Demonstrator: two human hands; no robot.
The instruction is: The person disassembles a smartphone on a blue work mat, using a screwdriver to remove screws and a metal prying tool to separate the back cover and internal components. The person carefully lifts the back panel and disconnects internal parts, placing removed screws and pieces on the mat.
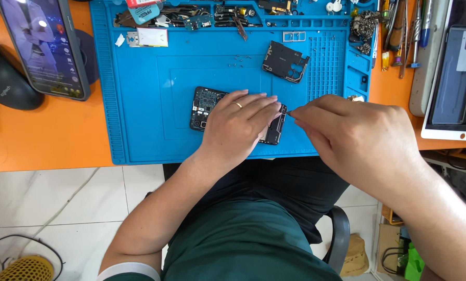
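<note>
The left hand lies flat, fingers spread, pinning the opened smartphone mid-way on the blue repair mat so it cannot slide. The right hand pinches its grip together at the phone's right edge; any tool is too small to tell.

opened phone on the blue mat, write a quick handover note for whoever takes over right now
Left hand: lies flat on the opened phone, pinning it to the blue mat.
Right hand: fingertips pinched together at the phone's right end; what they grip is too small to tell.
Things: the phone lies mid-mat with its back off and its insides showing. A removed black inner cover sits further up the mat, loose screws beside it.
Done: back and cover are off.
Left: the phone is still open and the cover is not refitted.
</note>
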